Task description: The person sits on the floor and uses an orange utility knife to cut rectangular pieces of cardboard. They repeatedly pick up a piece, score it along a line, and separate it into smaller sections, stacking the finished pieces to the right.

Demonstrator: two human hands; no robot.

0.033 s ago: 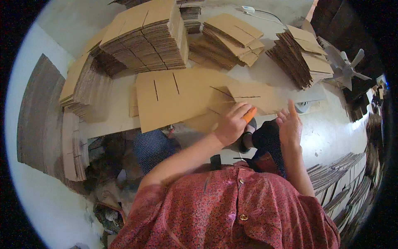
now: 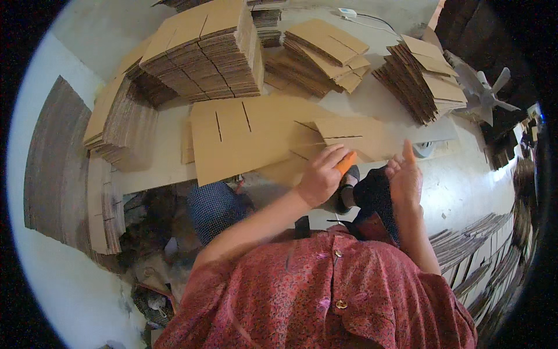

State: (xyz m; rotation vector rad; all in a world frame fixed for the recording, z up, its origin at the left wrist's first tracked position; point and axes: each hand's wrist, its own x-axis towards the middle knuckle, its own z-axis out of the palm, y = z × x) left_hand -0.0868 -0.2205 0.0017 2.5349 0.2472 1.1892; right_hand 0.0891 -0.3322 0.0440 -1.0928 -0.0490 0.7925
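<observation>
My left hand is closed at the near edge of a small slotted cardboard piece, its fingers bent over the edge. An orange cover sits at the thumb side of that hand. Beneath the small piece and to its left lies a larger cardboard sheet with dark slots cut into it, its near edge jutting past the table. My right hand hovers by the right end of the small piece, one finger raised and the others loosely bent. I see nothing held in it; its fingertips are slightly blurred.
A tall stack of slotted cardboard stands at the back left, with another pile beside it. Fanned cardboard pieces and a leaning pile lie farther back. A fan is at the right. More cardboard bundles lie at lower right.
My left hand and the small cardboard piece have shifted very slightly left. Everything else looks the same.
</observation>
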